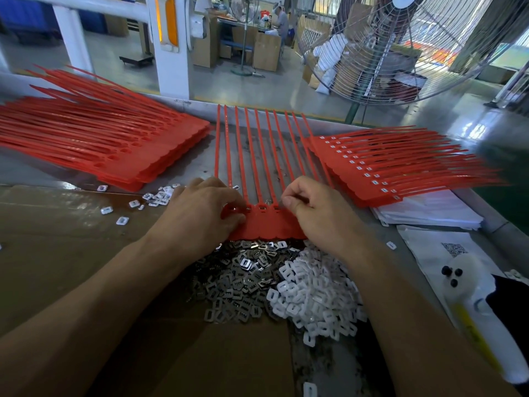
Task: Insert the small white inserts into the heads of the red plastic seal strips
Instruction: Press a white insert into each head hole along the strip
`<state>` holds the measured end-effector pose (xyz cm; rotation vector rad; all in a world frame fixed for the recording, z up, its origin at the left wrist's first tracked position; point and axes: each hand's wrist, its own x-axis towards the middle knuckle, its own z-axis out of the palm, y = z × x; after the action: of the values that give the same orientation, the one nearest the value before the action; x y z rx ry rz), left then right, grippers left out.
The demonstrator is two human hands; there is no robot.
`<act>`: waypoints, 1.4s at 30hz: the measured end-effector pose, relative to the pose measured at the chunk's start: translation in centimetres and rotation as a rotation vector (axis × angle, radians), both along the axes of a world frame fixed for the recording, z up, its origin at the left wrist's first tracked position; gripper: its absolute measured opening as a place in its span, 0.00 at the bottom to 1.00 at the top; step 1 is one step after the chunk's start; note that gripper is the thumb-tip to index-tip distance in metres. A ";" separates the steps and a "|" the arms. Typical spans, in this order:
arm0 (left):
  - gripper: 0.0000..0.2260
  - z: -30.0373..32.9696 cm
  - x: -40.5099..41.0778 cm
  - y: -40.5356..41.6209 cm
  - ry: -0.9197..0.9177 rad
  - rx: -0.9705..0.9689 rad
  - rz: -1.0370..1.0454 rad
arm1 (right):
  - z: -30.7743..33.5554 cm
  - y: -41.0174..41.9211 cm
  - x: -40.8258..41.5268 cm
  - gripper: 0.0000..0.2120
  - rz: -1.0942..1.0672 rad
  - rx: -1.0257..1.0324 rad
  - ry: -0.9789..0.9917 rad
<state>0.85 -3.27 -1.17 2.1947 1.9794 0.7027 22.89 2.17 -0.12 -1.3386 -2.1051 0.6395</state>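
Note:
A joined row of red seal strips [266, 224] lies in the middle of the bench, tails pointing away from me. My left hand [200, 213] rests on the left heads with its fingertips curled onto them. My right hand [312, 210] has thumb and forefinger pinched together over the right heads; what it pinches is hidden. Just in front of the strips sit a heap of white inserts [315, 296] and a heap of small metal clips [237, 279].
A stack of red strips with empty heads [100, 141] lies at the left, a stack with white inserts fitted [386, 167] at the right on white sheets. Loose assembled pieces [157, 196] are scattered at the left. Cardboard [57, 239] covers the bench. A big fan [400, 47] stands behind.

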 end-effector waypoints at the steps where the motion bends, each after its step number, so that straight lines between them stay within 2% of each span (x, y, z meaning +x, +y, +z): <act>1: 0.12 0.0 0.0 0.0 0.003 -0.001 -0.006 | 0.0 0.0 -0.1 0.06 -0.008 0.014 0.017; 4: 0.13 0.1 0.0 -0.1 0.009 -0.002 -0.018 | 0.2 0.1 0.1 0.06 -0.039 0.050 0.082; 8: 0.13 0.1 0.0 -0.2 0.045 -0.016 -0.038 | 0.0 0.2 0.1 0.07 -0.037 0.025 0.021; 15: 0.14 0.4 0.1 -0.2 0.126 -0.047 -0.067 | -0.1 0.5 0.8 0.04 -0.175 0.028 0.110; 32: 0.14 0.3 0.1 -0.2 -0.012 0.002 -0.020 | 0.0 -1.2 -1.8 0.05 0.109 -0.001 0.158; 36: 0.17 0.3 0.2 0.0 -0.026 -0.007 0.000 | -0.1 -1.3 -2.1 0.05 0.167 -0.032 0.129; 42: 0.17 0.2 0.3 0.0 -0.014 -0.005 -0.001 | -0.3 -1.1 -3.0 0.06 0.192 -0.051 0.064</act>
<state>1.13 -3.28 -0.97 2.1810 1.9715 0.7100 19.87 1.06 -0.38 -1.1347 -2.1950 0.8100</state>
